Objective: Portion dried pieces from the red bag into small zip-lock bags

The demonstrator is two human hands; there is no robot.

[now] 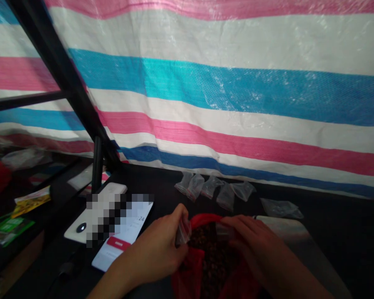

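A red bag (187, 274) lies open below my hands, filled with dark brown granules (213, 257) that could be beans or seeds. My left hand (156, 251) pinches a small clear plastic bag (183, 232) at the bag's rim. My right hand (246, 236) rests over the far side of the opening, its fingers on a clear plastic piece (223, 231). Several small, tied clear bags (205, 187) with little inside lie in a row beyond my hands.
A phone (121, 243) and a white, pixelated device (96, 214) lie left of my left hand. To the right are a flat clear bag (281, 208) and a metal sheet (293, 236). A black frame pole (65, 83) and a striped tarpaulin (224, 99) stand behind the dark table (162, 182).
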